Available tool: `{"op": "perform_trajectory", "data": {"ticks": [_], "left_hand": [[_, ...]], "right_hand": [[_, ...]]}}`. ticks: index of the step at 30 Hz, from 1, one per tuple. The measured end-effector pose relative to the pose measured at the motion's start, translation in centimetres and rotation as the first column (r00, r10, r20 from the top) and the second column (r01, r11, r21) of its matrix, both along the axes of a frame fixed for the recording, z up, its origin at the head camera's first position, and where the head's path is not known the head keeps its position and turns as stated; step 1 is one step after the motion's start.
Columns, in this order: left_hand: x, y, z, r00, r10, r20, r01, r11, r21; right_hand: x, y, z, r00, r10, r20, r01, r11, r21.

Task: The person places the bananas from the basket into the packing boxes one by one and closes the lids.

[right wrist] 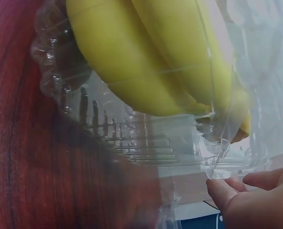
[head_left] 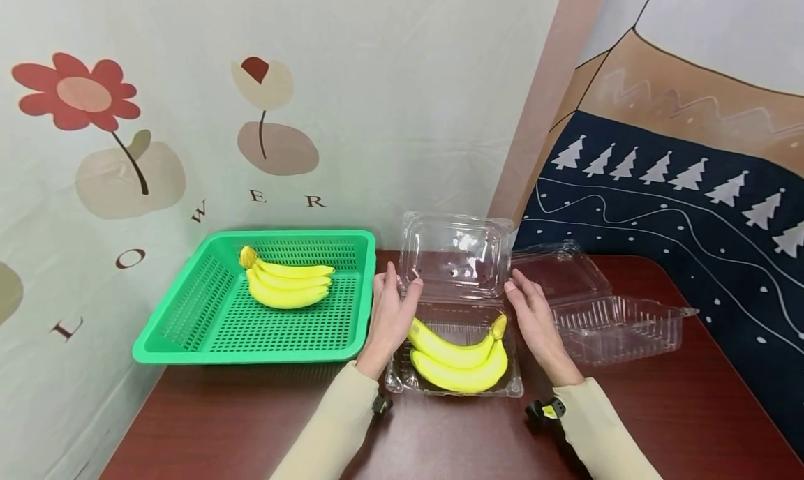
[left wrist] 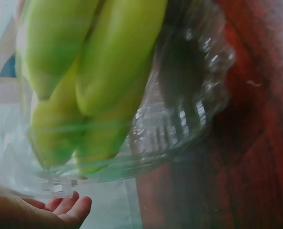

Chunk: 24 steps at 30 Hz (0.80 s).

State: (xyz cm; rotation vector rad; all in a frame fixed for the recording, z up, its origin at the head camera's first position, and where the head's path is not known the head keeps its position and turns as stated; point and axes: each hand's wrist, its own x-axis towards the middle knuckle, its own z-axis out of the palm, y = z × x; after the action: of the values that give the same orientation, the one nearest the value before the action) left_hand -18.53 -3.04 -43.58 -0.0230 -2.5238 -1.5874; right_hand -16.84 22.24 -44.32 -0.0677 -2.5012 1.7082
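A bunch of yellow bananas (head_left: 461,372) lies in the base of a clear plastic clamshell box (head_left: 452,394), its stem at the right. The box's hinged lid (head_left: 455,257) stands raised at the back. My left hand (head_left: 391,316) is at the lid's left edge, thumb in front of it, fingers extended. In the left wrist view its fingers (left wrist: 77,210) lie close to a clear plastic tab. My right hand (head_left: 537,319) is at the lid's right edge with fingers loosely extended. In the right wrist view, a fingertip (right wrist: 215,187) touches a corner of the clear plastic.
To the left stands a green perforated basket (head_left: 251,356) holding another bunch of bananas (head_left: 289,285). A second clear clamshell box (head_left: 618,326), lid raised, stands to the right of my right hand. All rest on a dark red wooden table (head_left: 461,438), with printed cloth (head_left: 402,117) behind.
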Motion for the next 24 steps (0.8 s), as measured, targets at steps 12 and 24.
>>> {"op": "perform_trajectory", "data": {"ticks": [12,24], "left_hand": [[0.3,-0.2,0.1,1.000,-0.014,-0.007,0.015,0.999,0.033],[1.4,-0.6,0.5,0.994,-0.060,-0.088,0.075,0.980,0.185]], "right_hand": [[0.3,-0.2,0.3,1.000,0.013,-0.016,-0.013,1.000,-0.028],[1.0,-0.7,0.5,0.998,0.040,-0.051,-0.045,0.994,-0.095]]}}
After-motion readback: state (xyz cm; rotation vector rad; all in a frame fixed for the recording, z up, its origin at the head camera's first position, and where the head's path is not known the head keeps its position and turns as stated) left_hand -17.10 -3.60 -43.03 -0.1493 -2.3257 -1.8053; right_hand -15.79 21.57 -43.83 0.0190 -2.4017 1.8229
